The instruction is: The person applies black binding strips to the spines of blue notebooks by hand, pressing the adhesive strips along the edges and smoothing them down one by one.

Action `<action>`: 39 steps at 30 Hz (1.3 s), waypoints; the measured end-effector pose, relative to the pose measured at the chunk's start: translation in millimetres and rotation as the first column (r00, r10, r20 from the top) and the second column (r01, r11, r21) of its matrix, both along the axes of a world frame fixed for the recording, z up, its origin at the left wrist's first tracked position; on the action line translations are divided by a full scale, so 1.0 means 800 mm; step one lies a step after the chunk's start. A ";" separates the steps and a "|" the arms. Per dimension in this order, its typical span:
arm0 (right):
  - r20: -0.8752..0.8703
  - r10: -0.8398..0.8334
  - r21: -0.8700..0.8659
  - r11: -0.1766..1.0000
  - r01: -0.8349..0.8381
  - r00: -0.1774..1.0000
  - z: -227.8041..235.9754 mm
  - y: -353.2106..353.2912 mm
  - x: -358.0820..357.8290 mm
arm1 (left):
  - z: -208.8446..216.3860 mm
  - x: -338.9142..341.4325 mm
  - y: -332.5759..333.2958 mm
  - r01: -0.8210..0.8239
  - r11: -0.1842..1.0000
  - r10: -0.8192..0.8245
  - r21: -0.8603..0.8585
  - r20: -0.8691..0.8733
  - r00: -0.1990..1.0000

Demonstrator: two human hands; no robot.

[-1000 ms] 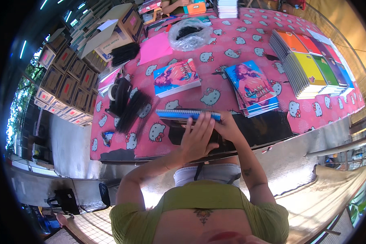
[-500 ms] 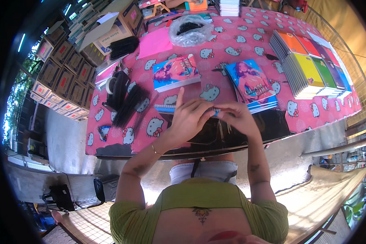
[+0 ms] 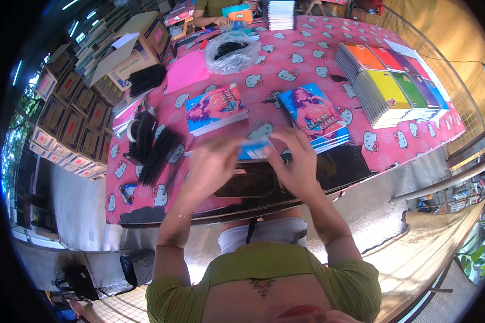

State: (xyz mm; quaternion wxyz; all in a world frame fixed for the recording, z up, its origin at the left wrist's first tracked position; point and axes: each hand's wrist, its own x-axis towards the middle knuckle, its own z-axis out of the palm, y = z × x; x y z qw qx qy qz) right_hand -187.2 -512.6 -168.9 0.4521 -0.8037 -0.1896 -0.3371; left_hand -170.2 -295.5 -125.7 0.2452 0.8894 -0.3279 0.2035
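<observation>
A blue-covered notebook (image 3: 253, 150) is between my hands above the near edge of the table. My right hand (image 3: 298, 164) pinches its right end, thumb in front and fingers behind. My left hand (image 3: 213, 164) is curled over its left part, smeared by motion; its exact finger placement is blurred. A thin pale edge of the notebook shows left of that hand. Just beyond lies a stack of notebooks with a pink and blue cover (image 3: 216, 107). To the right, spiral-bound notebooks with a similar cover (image 3: 313, 112) are piled.
Black bristle-like coils (image 3: 160, 156) and a tape dispenser (image 3: 141, 134) lie on the left. Farther off are a pink sheet (image 3: 187, 71), a plastic bag (image 3: 233, 52) and a cardboard box (image 3: 140, 51). Colourful notebooks (image 3: 385, 89) stand stacked right. Another person's hand (image 3: 221, 21) is across the table.
My hands have moved slightly left and lifted the notebook, showing more of its blue cover. My left index finger no longer points out. The view has shifted, and the person opposite shows more.
</observation>
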 end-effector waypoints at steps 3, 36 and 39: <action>0.141 0.062 0.093 0.993 -0.076 0.988 0.053 0.015 -0.059 | 0.072 -0.042 -0.032 -0.027 0.888 0.061 -0.458 0.061 0.996; -0.317 0.372 0.495 0.850 -0.183 0.872 -0.101 -0.003 0.016 | 0.059 0.000 -0.022 0.148 0.988 -0.156 0.049 0.257 0.954; -0.383 0.393 0.471 0.862 -0.190 0.836 -0.098 0.007 0.018 | 0.047 -0.001 -0.007 0.089 0.994 -0.100 0.062 0.218 0.971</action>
